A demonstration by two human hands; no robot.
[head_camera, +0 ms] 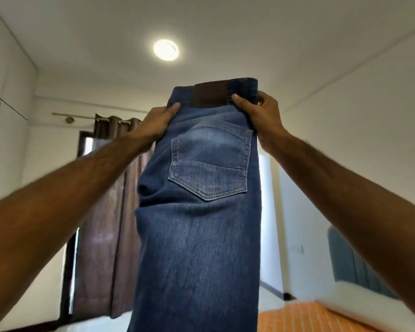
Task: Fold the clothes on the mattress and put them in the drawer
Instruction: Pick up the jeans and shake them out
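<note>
Blue denim jeans [197,212] were held up high by the waistband in both hands, hanging lengthwise in front of the person.

The left hand [157,122] gripped the left edge of the waistband with its thumb pressed on the near face of the denim; its other fingers were hidden behind the cloth. The right hand [256,111] pinched the right edge beside the brown leather waistband patch [210,95], thumb in front and fingers curled round the back. A faded back pocket [210,161] faced the camera. The jeans hung above the near edge of the bed, where an orange striped sheet [304,317] and a white pillow [369,305] showed at the lower right. A round ceiling light [166,49] glowed overhead and brown curtains [110,200] hung behind at the left.
</note>
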